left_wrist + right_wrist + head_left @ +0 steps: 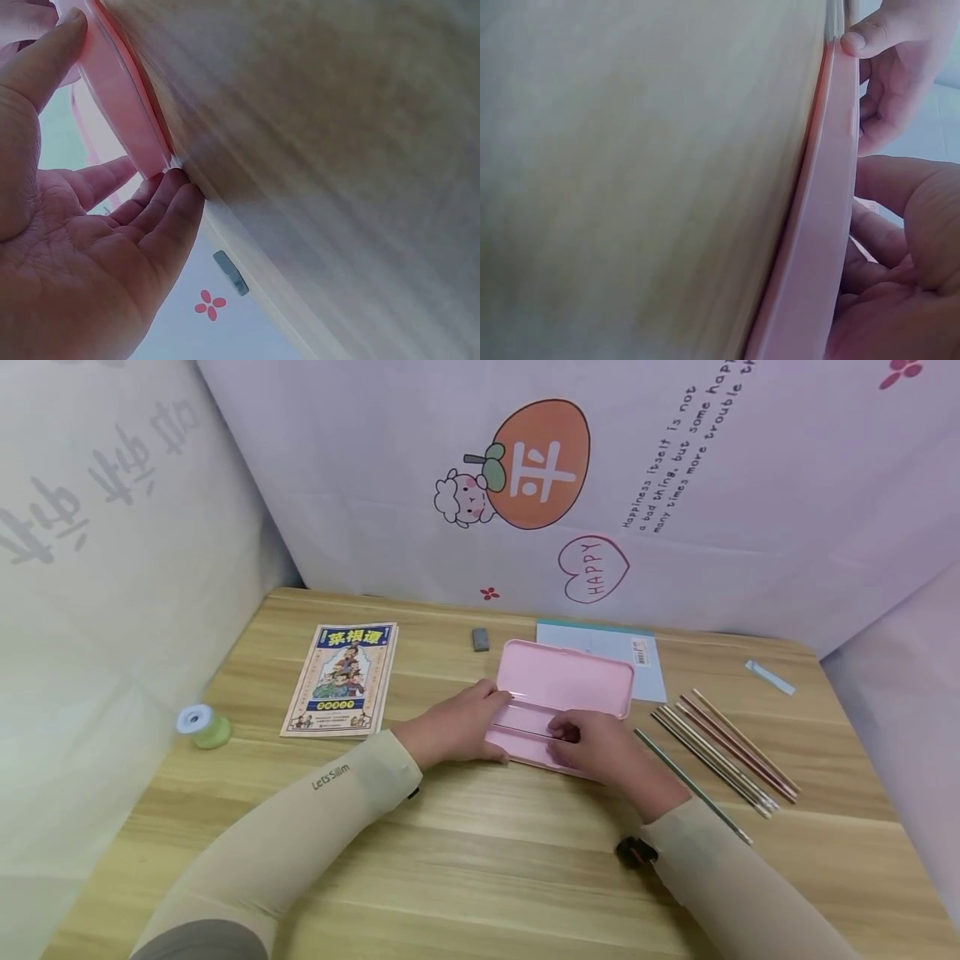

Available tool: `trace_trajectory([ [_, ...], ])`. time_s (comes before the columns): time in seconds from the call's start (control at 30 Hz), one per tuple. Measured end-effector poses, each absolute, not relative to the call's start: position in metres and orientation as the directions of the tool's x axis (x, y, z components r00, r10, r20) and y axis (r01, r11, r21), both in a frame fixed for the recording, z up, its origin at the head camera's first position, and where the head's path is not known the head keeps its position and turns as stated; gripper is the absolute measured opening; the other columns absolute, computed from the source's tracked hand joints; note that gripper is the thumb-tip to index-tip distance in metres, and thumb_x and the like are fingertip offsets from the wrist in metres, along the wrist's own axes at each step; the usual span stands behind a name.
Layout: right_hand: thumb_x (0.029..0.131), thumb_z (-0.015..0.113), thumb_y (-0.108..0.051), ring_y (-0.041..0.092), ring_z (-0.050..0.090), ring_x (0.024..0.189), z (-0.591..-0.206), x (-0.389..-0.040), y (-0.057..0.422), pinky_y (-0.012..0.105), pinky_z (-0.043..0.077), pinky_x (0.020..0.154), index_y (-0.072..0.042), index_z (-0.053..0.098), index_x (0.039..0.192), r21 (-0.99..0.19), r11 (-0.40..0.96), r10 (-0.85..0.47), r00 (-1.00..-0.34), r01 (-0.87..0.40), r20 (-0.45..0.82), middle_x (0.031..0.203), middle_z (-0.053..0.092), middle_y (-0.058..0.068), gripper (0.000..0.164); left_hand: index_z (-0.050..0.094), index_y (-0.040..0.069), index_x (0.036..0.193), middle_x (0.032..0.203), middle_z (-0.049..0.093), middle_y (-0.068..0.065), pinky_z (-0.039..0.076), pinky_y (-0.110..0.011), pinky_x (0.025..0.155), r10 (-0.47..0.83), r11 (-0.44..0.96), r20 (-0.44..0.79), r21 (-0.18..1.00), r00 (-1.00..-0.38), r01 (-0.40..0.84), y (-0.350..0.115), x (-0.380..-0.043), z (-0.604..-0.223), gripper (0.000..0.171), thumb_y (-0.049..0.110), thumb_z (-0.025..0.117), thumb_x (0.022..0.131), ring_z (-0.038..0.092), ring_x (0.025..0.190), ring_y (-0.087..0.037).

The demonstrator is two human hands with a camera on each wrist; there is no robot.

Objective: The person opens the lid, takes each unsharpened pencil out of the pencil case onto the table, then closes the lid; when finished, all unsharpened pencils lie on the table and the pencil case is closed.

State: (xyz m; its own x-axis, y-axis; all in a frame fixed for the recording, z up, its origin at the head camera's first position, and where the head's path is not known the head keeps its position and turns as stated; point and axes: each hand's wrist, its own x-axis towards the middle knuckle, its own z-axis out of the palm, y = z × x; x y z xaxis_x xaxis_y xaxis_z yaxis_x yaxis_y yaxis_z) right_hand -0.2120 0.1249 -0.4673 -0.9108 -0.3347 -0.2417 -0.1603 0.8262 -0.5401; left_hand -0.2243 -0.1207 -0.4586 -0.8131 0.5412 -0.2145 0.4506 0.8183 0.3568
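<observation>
A pink pencil case point(566, 677) lies on the table with its lid tipped back. My left hand point(465, 725) grips the case's left end; in the left wrist view its thumb presses the near side and its fingers bend around the far corner. With its fingers curled, my right hand point(596, 745) reaches into the right part of the tray. A thin dark line runs along the tray towards those fingers; whether they pinch anything is hidden. In the right wrist view, the case's near wall point(810, 225) covers the fingertips. Several pencils point(723, 752) lie right of the case.
A booklet point(341, 681) lies at left, with a green, pale-topped container point(206, 727) beside it. Behind the case are a grey eraser point(480, 639) and a light-blue book point(648, 672), partly covered by the lid. A light-blue strip point(770, 677) lies far right. Printed cloth walls surround the table.
</observation>
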Motion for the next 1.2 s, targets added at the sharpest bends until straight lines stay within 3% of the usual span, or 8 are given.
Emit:
trace_trajectory([
  [0.3,0.096,0.075,-0.019,0.021,0.062,0.097,-0.469,-0.2138,0.1205,0.045,0.052,0.094,-0.012,0.077,0.115,-0.514,0.832,-0.368,-0.9,-0.207,-0.234,0.106,0.072,0.003,0.021,0.041,0.01,0.157,0.155,0.046,-0.009,0.034,-0.037,0.119,0.552,0.815,-0.195,0.335,-0.811,0.473,-0.1215,-0.2235,-0.458,0.093,0.056,0.081,0.086,0.044,0.14,-0.025],
  [0.83,0.096,0.074,-0.018,0.023,0.06,0.097,-0.4655,-0.2149,0.1189,0.047,0.051,0.095,-0.013,0.079,0.111,-0.497,0.838,-0.374,-0.901,-0.225,-0.221,0.104,0.071,0.003,0.016,0.043,0.009,0.155,0.153,0.049,-0.008,0.033,-0.037,0.12,0.556,0.814,-0.195,0.326,-0.808,0.481,-0.1204,-0.2249,-0.4562,0.093,0.055,0.082,0.085,0.045,0.14,-0.025],
  [1.2,0.098,0.073,-0.024,0.022,0.058,0.092,-0.4648,-0.2131,0.1188,0.042,0.05,0.087,-0.017,0.074,0.108,-0.506,0.837,-0.371,-0.896,-0.209,-0.243,0.098,0.067,0.0,0.012,0.044,0.008,0.154,0.151,0.051,-0.009,0.033,-0.037,0.119,0.579,0.799,-0.178,0.317,-0.796,0.511,-0.1206,-0.2241,-0.4559,0.093,0.055,0.083,0.085,0.045,0.14,-0.025],
])
